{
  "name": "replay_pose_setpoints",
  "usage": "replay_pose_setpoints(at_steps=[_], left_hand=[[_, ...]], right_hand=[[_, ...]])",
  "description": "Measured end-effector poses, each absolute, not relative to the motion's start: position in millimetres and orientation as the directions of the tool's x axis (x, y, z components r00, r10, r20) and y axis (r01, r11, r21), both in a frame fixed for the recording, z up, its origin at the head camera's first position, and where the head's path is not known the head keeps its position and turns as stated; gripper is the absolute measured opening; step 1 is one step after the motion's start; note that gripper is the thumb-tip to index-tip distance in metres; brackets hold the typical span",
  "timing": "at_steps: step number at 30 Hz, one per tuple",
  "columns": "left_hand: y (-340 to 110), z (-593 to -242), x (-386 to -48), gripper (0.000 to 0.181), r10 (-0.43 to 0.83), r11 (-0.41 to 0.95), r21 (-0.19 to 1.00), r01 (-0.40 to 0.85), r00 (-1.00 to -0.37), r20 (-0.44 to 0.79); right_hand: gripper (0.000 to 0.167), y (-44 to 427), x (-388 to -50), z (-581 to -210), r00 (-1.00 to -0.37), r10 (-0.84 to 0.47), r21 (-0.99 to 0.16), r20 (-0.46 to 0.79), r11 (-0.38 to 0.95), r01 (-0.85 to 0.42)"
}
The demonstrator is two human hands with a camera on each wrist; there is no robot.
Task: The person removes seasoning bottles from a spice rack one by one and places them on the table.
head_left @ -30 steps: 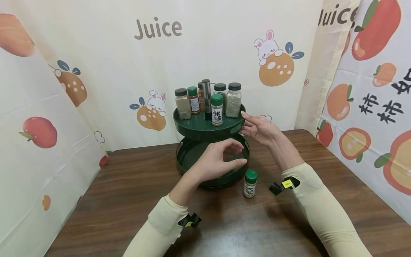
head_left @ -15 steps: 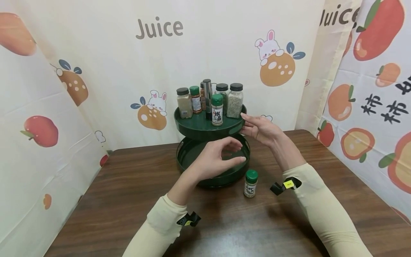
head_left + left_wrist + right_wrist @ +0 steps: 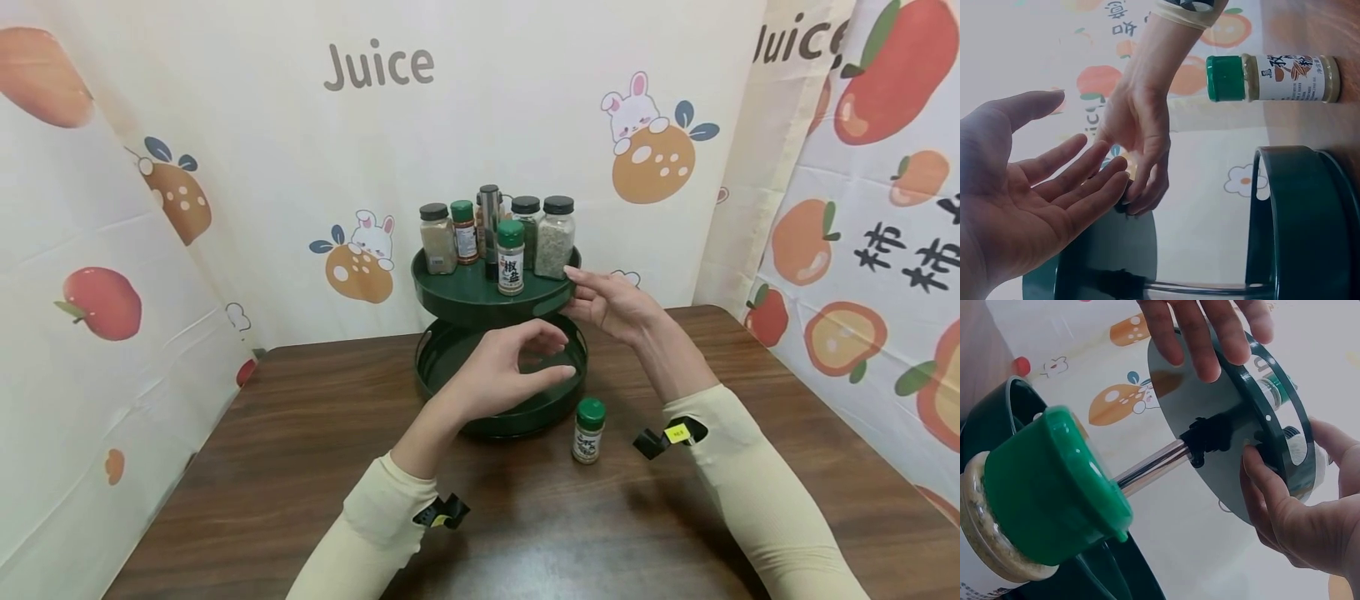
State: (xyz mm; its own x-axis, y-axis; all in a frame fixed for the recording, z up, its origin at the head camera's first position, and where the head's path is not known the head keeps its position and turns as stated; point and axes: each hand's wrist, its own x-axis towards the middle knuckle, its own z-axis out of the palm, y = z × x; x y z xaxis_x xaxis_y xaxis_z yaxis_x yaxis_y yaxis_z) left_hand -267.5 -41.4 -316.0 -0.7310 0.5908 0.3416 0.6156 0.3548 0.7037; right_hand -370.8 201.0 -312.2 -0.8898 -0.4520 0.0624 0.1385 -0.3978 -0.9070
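With its thumb at the rim and other fingers beneath, my right hand [image 3: 618,310] grips the right side of the dark green upper tray [image 3: 480,312]; the right wrist view shows this hand [image 3: 1310,515] around the edge. My left hand [image 3: 504,371], fingers gently curved and holding nothing, hovers before the lower tray [image 3: 536,421]. In the left wrist view its palm [image 3: 1029,212] shows. Upright on the upper tray stand several jars, including a green-capped one [image 3: 511,258] at the front and a black-capped one [image 3: 556,238] near my right fingers.
A green-capped jar [image 3: 588,432] stands on the wooden table [image 3: 315,433], right of the lower tray and between my forearms. A metal post [image 3: 1154,465] runs below the upper tray. Printed curtains [image 3: 262,150] hang behind and at both sides.
The head view has shifted slightly, leaving the wall, trays and jars a little farther right in it. My right hand keeps its grip, and my left hand's pose looks the same.
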Motion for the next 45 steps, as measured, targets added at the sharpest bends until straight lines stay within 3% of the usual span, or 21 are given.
replay_pose_setpoints(at_steps=[18, 35, 45], left_hand=[[-41.9, -313.8, -266.0, 0.036, 0.599, 0.362, 0.692, 0.624, -0.725, 0.34], [-44.7, -310.4, -263.6, 0.036, 0.606, 0.359, 0.692, 0.626, -0.72, 0.337], [-44.4, -309.7, -262.3, 0.033, 0.608, 0.349, 0.696, 0.627, -0.717, 0.342]], right_hand=[[0.061, 199.1, -377.9, -320.0, -0.923, -0.367, -0.929, 0.114, -0.37, 0.033], [0.072, 203.8, -375.2, -314.3, -0.886, -0.459, -0.908, 0.059, -0.394, 0.144], [0.058, 203.0, -373.5, -313.4, -0.868, -0.493, -0.92, 0.053, -0.362, 0.149]])
